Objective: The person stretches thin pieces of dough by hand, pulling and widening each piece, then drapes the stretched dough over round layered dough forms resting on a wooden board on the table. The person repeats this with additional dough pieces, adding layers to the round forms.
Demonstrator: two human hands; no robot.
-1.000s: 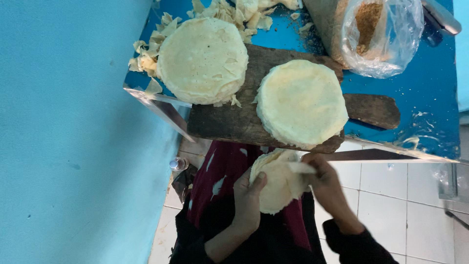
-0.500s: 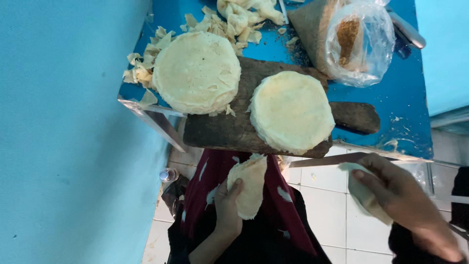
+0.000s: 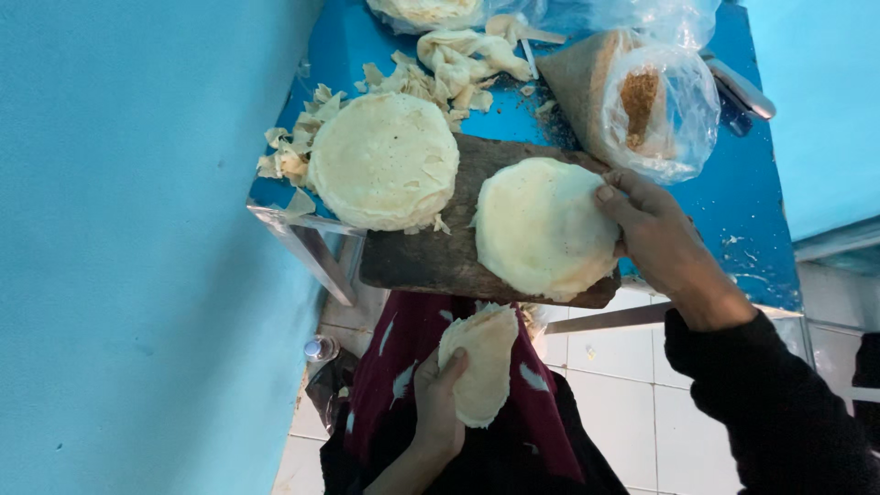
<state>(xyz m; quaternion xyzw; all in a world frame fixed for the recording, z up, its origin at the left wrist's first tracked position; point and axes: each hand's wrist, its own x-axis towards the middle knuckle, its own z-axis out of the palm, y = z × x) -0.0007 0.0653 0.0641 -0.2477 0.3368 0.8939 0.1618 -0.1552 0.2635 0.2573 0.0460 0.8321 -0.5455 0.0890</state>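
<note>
My left hand [image 3: 438, 403] holds a thin round flatbread sheet [image 3: 481, 362] over my lap, fingers closed on its lower edge. My right hand [image 3: 655, 234] lies on the right rim of a stack of pale flatbreads [image 3: 541, 229] that sits on a dark wooden board [image 3: 422, 261]. The fingers press on the top sheet. A second, wider stack of flatbreads [image 3: 383, 160] rests on the board's left end, partly on the blue table [image 3: 747, 234].
Torn dough scraps [image 3: 449, 60] lie behind and left of the stacks. A clear plastic bag with brown crumbs [image 3: 655, 105] stands at the back right. A blue wall [image 3: 128, 247] runs along the left. White floor tiles [image 3: 605, 367] show below the table edge.
My right hand has gone from my lap up to the right stack on the board. The peeled sheet has stayed in my left hand. The camera has tilted closer to the table.
</note>
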